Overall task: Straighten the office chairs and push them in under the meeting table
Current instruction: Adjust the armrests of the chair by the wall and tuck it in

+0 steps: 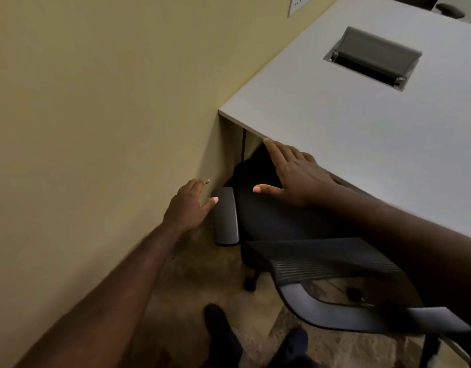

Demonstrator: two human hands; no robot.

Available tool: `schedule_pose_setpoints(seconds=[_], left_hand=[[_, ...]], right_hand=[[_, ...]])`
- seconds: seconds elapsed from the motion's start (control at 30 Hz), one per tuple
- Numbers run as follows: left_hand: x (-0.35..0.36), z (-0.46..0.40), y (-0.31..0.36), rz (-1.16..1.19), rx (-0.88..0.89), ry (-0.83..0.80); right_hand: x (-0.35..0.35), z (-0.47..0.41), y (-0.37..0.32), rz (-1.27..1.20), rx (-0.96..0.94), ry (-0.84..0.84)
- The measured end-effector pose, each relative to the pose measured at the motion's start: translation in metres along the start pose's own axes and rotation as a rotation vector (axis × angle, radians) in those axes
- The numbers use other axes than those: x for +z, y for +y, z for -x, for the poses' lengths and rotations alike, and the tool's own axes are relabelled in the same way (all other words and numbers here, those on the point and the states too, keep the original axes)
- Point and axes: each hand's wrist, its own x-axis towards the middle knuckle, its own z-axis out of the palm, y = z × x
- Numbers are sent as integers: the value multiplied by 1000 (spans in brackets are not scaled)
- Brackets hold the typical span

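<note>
Black mesh office chair is sitting at the near corner of the table, seat partly tucked under the table's near edge, backrest sticking out toward the camera. Its grey armrest is lying just beside the yellow wall, outside the table's corner. A caster is showing on the floor below the seat.

Left hand is hovering between the wall and the armrest, fingers spread and slightly curled, gripping nothing. Thumb tip is sitting close to the armrest's near-wall edge; contact looks unlikely but the blur is making that hard to confirm.

Right hand is reaching over the chair seat at the table's near edge, palm down, fingers splayed wide, holding nothing. Index fingertip is ending right at the table edge; can't tell if it's touching. Right forearm is crossing above the backrest.

White table top is carrying a grey cable box with its flap raised, set well in from the near edge. Another dark armrest is peeking past the table's far edge, top right. A perforated wall plate is sitting on the wall near the table's far end.

Dark shoes are standing on the mottled brown floor behind the chair.
</note>
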Motion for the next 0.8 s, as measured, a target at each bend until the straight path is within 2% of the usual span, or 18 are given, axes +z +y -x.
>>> schedule_pose_setpoints(seconds=[0.17, 0.4, 0.57, 0.8], left_hand=[[42, -20, -47, 307, -266, -208], [108, -37, -87, 484, -504, -320], [142, -40, -95, 486, -554, -388], [162, -52, -94, 611, -631, -430]], right_hand=[[64, -52, -24, -90, 166, -149], [153, -104, -43, -267, 390, -409], [208, -125, -42, -393, 476, -491], [267, -120, -46, -526, 597, -593]])
